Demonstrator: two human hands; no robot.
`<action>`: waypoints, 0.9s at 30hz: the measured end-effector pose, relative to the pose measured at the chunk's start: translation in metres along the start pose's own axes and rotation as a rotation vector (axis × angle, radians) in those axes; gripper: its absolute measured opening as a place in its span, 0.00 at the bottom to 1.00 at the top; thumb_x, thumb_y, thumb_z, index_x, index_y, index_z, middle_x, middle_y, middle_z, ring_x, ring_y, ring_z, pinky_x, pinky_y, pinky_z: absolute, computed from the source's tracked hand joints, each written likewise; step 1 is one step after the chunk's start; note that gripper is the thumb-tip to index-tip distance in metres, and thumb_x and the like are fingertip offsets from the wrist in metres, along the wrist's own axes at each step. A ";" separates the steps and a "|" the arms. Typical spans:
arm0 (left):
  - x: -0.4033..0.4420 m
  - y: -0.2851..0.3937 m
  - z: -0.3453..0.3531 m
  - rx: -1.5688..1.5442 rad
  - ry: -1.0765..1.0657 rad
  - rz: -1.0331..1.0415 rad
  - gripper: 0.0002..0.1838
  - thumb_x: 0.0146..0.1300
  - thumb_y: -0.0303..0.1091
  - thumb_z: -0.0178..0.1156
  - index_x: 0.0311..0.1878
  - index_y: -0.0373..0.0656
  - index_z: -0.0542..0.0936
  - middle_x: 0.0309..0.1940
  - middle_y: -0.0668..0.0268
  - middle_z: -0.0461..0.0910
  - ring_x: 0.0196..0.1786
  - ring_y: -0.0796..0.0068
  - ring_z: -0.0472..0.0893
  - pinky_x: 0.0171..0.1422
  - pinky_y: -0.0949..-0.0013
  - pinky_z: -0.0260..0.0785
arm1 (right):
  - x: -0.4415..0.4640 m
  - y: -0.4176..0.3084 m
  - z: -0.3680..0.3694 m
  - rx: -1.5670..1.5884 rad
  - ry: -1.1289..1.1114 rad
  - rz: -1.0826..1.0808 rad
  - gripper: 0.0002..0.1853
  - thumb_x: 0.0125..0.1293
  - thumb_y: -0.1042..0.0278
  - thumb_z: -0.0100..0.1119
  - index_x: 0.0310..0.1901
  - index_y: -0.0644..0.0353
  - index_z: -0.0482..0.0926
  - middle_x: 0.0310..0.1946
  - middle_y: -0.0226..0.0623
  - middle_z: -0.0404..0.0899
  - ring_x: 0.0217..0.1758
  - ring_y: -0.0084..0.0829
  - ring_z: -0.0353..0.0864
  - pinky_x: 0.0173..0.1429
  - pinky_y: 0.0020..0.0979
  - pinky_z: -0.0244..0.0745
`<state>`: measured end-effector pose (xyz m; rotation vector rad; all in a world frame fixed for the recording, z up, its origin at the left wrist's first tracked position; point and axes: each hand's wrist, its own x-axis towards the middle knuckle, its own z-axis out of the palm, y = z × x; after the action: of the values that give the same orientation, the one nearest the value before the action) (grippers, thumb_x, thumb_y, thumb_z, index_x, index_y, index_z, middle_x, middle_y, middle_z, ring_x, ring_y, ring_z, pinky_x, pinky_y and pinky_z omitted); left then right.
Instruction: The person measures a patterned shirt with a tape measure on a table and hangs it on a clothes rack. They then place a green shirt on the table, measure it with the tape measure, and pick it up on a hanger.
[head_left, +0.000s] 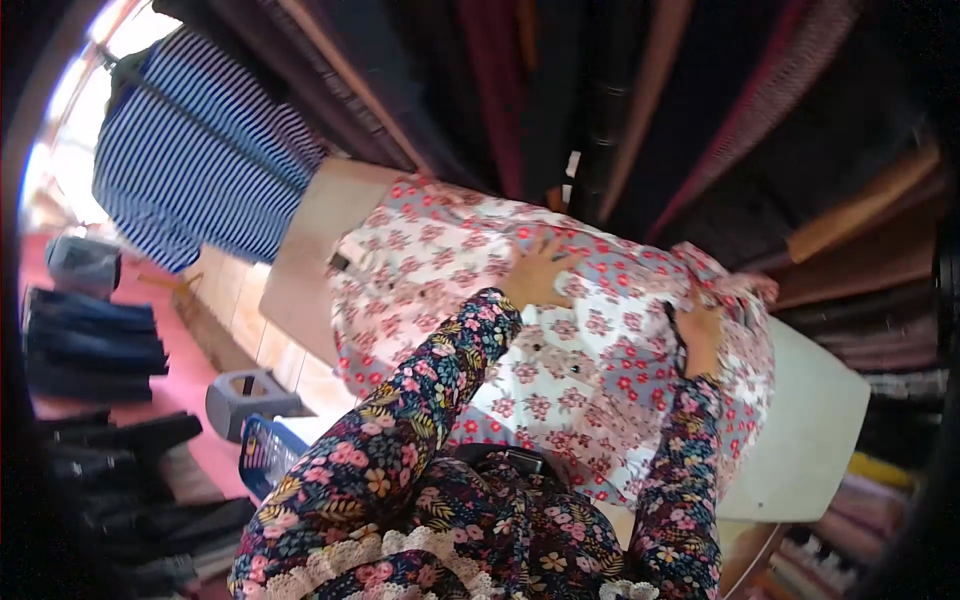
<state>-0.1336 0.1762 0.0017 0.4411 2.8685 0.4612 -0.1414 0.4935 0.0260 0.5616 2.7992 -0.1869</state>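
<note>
A white and grey shirt (430, 260) with red and pink flowers lies spread over a pale table. Small dark buttons run down its middle, and a dark label shows at its left end. My left hand (540, 272) rests on the upper middle of the shirt, its fingers spread. Further right, my right hand (699, 332) lies on the cloth near the bunched right end, fingers stretched away from me. A dark band sits beside my right wrist. Neither hand visibly grips the fabric.
Bare ends of the table (800, 430) show left and right. Dark hanging garments (400, 60) crowd its far side. A blue-striped shirt (200, 150) hangs at upper left. Below it are a grey stool (240, 395), a blue basket (262, 455) and folded jeans (95, 335).
</note>
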 end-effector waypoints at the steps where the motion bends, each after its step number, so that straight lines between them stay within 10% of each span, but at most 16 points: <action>1: -0.001 -0.010 0.010 -0.129 0.071 0.054 0.45 0.50 0.57 0.66 0.71 0.62 0.59 0.73 0.56 0.49 0.74 0.47 0.47 0.68 0.29 0.40 | 0.003 0.001 0.003 -0.013 -0.001 -0.011 0.38 0.58 0.44 0.52 0.71 0.22 0.49 0.68 0.73 0.42 0.60 0.64 0.68 0.62 0.48 0.67; 3: -0.028 -0.025 0.015 -0.410 0.365 0.107 0.30 0.55 0.41 0.66 0.62 0.52 0.71 0.66 0.56 0.64 0.68 0.53 0.62 0.71 0.49 0.53 | 0.009 0.004 0.007 -0.018 -0.003 -0.035 0.39 0.59 0.44 0.53 0.71 0.21 0.48 0.68 0.73 0.40 0.59 0.64 0.70 0.61 0.47 0.69; 6: -0.095 -0.071 0.020 -0.322 0.629 0.047 0.22 0.53 0.31 0.66 0.54 0.50 0.78 0.60 0.60 0.72 0.65 0.53 0.66 0.69 0.52 0.56 | 0.018 0.026 0.011 -0.034 -0.015 -0.050 0.38 0.58 0.46 0.54 0.70 0.22 0.49 0.69 0.68 0.44 0.60 0.62 0.69 0.62 0.48 0.67; 12: -0.244 -0.189 0.021 -0.006 0.746 -0.431 0.22 0.56 0.31 0.61 0.56 0.56 0.77 0.65 0.63 0.66 0.70 0.51 0.59 0.69 0.41 0.51 | -0.051 0.108 -0.009 0.821 0.231 -0.354 0.19 0.67 0.62 0.47 0.54 0.65 0.75 0.49 0.48 0.78 0.52 0.34 0.77 0.57 0.33 0.69; 16: -0.277 -0.226 0.024 0.094 0.431 -0.627 0.24 0.59 0.37 0.58 0.60 0.60 0.73 0.70 0.67 0.58 0.73 0.50 0.53 0.68 0.32 0.45 | -0.222 0.095 -0.060 1.296 0.252 -0.038 0.14 0.69 0.61 0.44 0.31 0.60 0.75 0.23 0.28 0.67 0.23 0.20 0.65 0.27 0.21 0.61; 22: -0.271 -0.251 0.008 -0.065 0.474 -0.519 0.25 0.59 0.37 0.60 0.61 0.59 0.72 0.70 0.61 0.57 0.73 0.48 0.53 0.69 0.33 0.45 | -0.331 0.047 -0.082 1.468 0.324 -0.616 0.31 0.64 0.31 0.43 0.35 0.58 0.65 0.22 0.29 0.59 0.21 0.21 0.58 0.24 0.21 0.54; 27: -0.259 -0.236 -0.004 -0.390 0.655 -0.148 0.27 0.54 0.30 0.63 0.60 0.57 0.73 0.68 0.55 0.60 0.71 0.48 0.56 0.71 0.46 0.51 | -0.322 -0.083 -0.032 1.543 -0.140 -0.078 0.17 0.61 0.47 0.55 0.31 0.55 0.73 0.21 0.28 0.69 0.24 0.23 0.68 0.26 0.24 0.60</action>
<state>0.0469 -0.1220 -0.0342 -0.0030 3.2407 1.3135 0.1031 0.3082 0.1576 0.6123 1.9957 -2.2854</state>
